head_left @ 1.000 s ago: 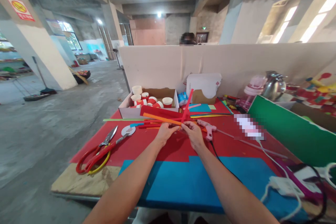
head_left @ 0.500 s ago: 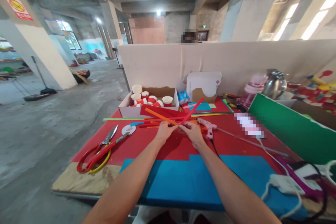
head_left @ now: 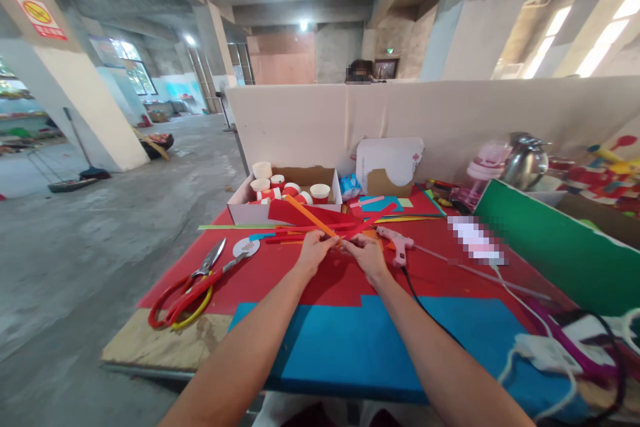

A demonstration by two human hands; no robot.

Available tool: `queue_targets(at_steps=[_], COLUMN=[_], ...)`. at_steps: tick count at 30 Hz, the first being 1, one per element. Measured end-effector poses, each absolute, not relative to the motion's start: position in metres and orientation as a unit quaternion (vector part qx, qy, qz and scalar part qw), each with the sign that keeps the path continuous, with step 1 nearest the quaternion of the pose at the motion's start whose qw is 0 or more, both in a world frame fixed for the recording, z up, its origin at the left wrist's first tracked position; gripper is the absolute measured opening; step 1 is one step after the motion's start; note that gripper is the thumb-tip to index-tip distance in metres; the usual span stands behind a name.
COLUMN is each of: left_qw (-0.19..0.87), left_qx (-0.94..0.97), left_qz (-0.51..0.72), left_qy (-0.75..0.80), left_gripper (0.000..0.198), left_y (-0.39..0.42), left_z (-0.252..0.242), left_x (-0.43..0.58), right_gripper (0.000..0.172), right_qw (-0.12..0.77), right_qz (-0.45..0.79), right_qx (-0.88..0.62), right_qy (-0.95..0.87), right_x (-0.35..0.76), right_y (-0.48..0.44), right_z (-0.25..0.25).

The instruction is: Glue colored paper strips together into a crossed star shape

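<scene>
My left hand (head_left: 313, 250) pinches an orange paper strip (head_left: 306, 213) that slants up and to the left. My right hand (head_left: 369, 255) pinches a red paper strip (head_left: 373, 219) that slants up and to the right. Both hands meet above the red sheet (head_left: 280, 273) in the middle of the table, where the two strips cross. More red, green and blue strips (head_left: 295, 232) lie just behind the hands. A pink glue gun (head_left: 396, 243) lies right of my right hand, its black cord running toward me.
Red-handled scissors (head_left: 193, 287) and a white disc (head_left: 245, 247) lie at the left. A cardboard box of red-and-white paper cups (head_left: 285, 192) stands behind. A blue sheet (head_left: 350, 347) covers the near table. A green board (head_left: 555, 247), bottle, kettle and cables crowd the right. A person sits beyond the white partition.
The red strip in my right hand has swung down from nearly upright to a low slant to the right. The orange strip has tilted up a little. Both hands stay together.
</scene>
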State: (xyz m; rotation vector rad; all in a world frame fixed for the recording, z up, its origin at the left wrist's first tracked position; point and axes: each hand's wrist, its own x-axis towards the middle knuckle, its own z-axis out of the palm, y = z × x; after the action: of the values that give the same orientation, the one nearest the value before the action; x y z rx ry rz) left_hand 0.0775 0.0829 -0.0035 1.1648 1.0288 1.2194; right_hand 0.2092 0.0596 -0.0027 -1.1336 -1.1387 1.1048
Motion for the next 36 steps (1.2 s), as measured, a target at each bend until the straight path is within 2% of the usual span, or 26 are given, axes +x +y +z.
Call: queue_targets(at_steps=[6,11,15,19,27,36], left_qw=[0.535,0.570,0.558,0.550,0.574,0.591], left_qx=[0.486,0.488,0.508,0.510,0.526,0.500], left_qz=[0.538,0.508,0.500,0.495,0.482,0.494], left_qy=[0.435,0.423,0.425,0.439,0.402,0.396], left_gripper=[0.020,0.017,0.014,0.015,0.025,0.022], left_y=[0.086,0.085,0.084,0.086,0.084,0.083], left_z=[-0.005,-0.003,0.000,-0.003,-0.006,-0.005], left_x=[0.075,0.074,0.074,0.074,0.076,0.078], right_gripper=[0.036,0.031,0.028,0.028,0.030,0.028], right_qw=[0.566,0.552,0.546,0.540,0.618,0.617], right_qz=[0.490,0.470,0.459,0.502,0.536,0.496], right_qx=[-0.475,-0.482,-0.492,-0.487,-0.426,-0.437], right_qy=[-0.462,-0.491,-0.499,-0.468,-0.386,-0.426], right_x=[0.209,0.211,0.212,0.210,0.204,0.203], right_y=[0.062,0.065,0.066,0.065,0.062,0.064], right_z=[-0.007,-0.012,-0.014,-0.011,-0.006,-0.009])
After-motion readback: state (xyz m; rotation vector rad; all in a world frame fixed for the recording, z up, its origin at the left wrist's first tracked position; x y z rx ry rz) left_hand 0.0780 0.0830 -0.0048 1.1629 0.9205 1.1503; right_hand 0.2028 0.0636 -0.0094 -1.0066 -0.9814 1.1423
